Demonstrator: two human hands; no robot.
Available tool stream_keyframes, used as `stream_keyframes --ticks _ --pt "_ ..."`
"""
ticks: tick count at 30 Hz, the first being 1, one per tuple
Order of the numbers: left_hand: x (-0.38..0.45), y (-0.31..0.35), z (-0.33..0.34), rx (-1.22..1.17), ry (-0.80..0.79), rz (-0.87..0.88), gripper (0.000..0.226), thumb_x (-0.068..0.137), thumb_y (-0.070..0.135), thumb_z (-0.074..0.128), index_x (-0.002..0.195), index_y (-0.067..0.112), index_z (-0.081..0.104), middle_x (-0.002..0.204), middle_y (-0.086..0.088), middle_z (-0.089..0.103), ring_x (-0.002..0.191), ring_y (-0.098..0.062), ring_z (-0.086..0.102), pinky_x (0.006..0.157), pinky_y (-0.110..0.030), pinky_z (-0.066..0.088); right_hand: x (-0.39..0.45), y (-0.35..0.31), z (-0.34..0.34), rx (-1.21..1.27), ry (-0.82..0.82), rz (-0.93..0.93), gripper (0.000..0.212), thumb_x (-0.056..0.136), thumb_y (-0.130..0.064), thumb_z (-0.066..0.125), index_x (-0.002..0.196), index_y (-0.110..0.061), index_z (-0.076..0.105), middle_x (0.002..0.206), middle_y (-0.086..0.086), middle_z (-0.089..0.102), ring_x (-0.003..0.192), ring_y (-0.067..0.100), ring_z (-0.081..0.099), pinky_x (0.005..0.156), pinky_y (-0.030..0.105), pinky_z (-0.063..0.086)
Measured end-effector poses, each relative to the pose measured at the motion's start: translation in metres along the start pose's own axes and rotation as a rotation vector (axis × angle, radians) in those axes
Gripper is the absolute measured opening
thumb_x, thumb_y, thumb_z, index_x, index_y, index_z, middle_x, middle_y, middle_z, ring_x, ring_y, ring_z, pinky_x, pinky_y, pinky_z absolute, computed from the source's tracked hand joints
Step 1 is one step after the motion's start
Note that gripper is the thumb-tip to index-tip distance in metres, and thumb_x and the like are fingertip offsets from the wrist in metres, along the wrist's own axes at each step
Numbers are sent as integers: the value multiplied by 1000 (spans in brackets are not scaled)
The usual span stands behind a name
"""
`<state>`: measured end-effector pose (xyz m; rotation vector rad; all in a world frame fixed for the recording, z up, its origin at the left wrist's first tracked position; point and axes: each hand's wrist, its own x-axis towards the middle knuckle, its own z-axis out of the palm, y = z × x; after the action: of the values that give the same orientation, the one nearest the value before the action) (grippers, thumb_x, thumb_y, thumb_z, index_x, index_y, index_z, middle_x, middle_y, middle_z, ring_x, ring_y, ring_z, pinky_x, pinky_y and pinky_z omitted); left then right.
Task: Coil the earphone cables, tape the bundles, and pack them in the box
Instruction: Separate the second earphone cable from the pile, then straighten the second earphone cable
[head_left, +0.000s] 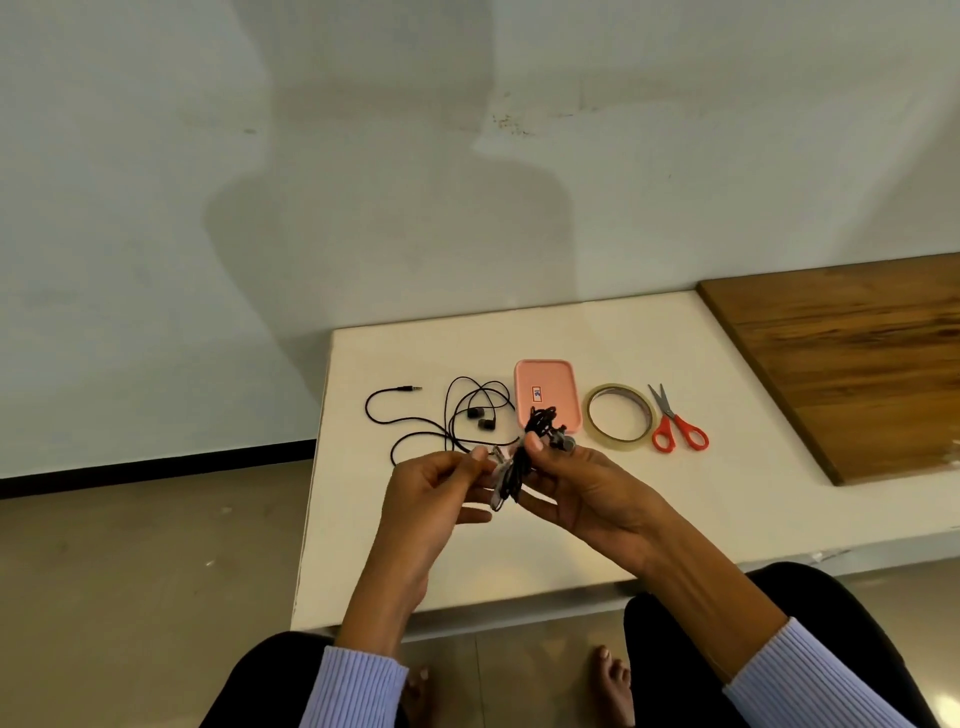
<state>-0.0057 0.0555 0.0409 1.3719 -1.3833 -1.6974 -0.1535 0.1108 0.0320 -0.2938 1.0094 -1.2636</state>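
Observation:
A coiled black earphone bundle (519, 457) hangs upright between both hands above the white table (675, 493). My right hand (576, 488) grips the bundle's upper part with thumb and fingers; two earbuds stick out by its fingertips. My left hand (441, 488) pinches something small and clear at the bundle's middle, likely tape. A second black earphone (457, 415) lies loose and uncoiled on the table behind my hands, its plug pointing right at the far left. The pink box (548, 387) lies shut behind the bundle.
A roll of clear tape (620, 415) lies right of the box, and red-handled scissors (675, 426) lie beside it. A brown wooden board (857, 364) covers the table's right end. The table's left edge drops to the floor. My knees and feet are below the front edge.

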Motion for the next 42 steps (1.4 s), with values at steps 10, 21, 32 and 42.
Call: stream_keyframes --ticks 10,21,32,42 --pt "19 -9 -50 -128 419 30 19 94 17 56 82 10 69 81 -6 72 76 -17 69 63 -26 55 26 20 19 -698 188 -131 27 71 -24 80 78 -3 66 79 11 72 71 14 70 59 22 55" --pt "28 -16 -94 -145 530 62 18 93 16 55 80 12 67 81 -4 70 73 -13 67 63 -23 54 120 96 79 -1442 222 -293 31 70 -39 80 77 -18 58 78 -2 63 74 17 61 66 32 51" --pt "33 -19 -108 -183 567 49 17 94 17 56 89 8 69 85 -7 71 76 -15 68 58 -19 52 146 99 101 -1607 253 -362 50 72 -56 71 94 -12 59 89 3 64 76 18 55 60 29 39" --pt "36 -18 -106 -177 521 22 16 93 17 57 85 9 68 82 -5 70 73 -12 66 51 -12 50 149 37 41 -1532 428 -494 19 87 -31 63 95 -13 63 98 4 65 92 21 58 71 31 46"
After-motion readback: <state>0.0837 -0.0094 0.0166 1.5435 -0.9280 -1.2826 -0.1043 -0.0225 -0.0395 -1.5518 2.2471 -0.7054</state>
